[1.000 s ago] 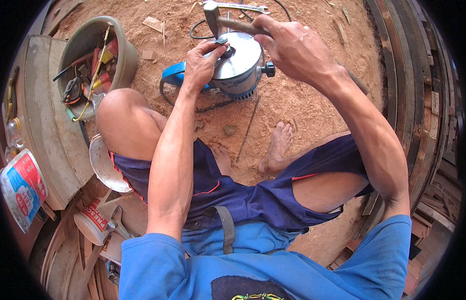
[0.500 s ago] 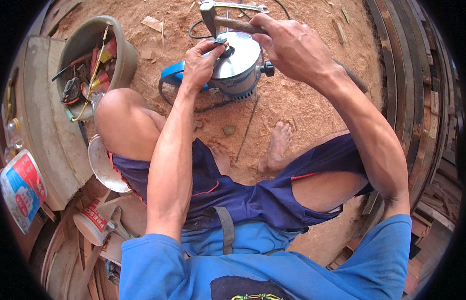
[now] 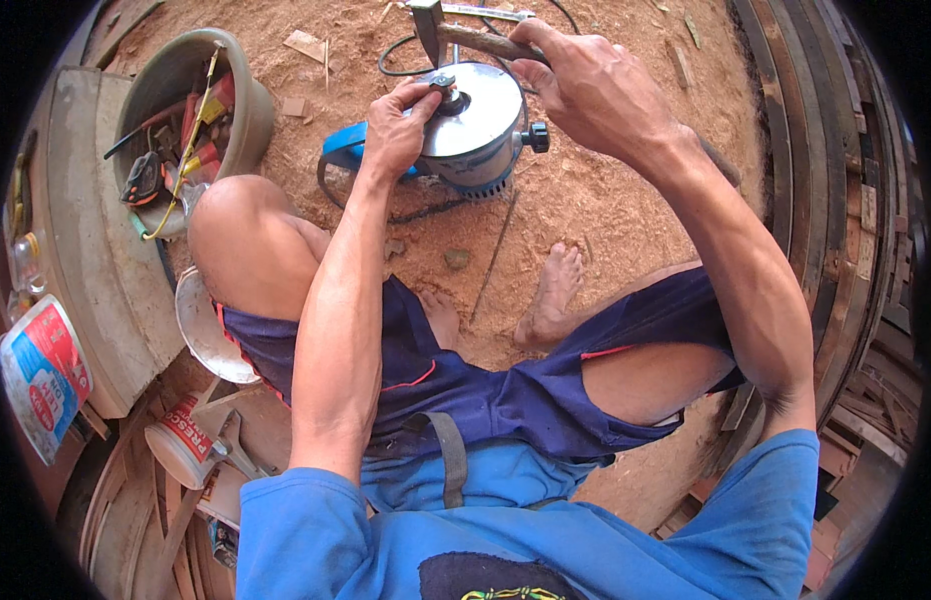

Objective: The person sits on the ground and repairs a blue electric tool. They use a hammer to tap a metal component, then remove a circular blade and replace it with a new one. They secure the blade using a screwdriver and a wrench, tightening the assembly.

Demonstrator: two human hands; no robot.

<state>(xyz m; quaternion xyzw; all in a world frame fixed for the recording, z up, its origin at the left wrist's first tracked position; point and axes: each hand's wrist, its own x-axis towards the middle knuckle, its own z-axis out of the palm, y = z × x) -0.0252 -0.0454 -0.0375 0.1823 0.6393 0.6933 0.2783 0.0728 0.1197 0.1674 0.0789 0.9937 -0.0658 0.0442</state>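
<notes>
An upturned blue router (image 3: 475, 165) rests on the sawdust before me, its round shiny metal base (image 3: 490, 100) facing up. My left hand (image 3: 397, 128) reaches over the base's left edge, thumb and fingers closed on a small dark router bit (image 3: 443, 82) at the centre. In my right hand (image 3: 610, 95) is a hammer (image 3: 482, 40), gripped by its wooden handle. The hammer's head hangs just above the bit; whether they touch I cannot tell.
A combination wrench (image 3: 490, 12) lies beyond the router, beside a black cord (image 3: 393, 58). To the left stands a grey tub (image 3: 250, 120) of tools. Below it are a white bucket (image 3: 210, 330) and a smaller paint pail (image 3: 180, 445). Dark timber boards (image 3: 800, 130) line the right side.
The hammer and my right hand have shifted slightly up and to the right. My left hand stays at the router bit, and the router has not moved.
</notes>
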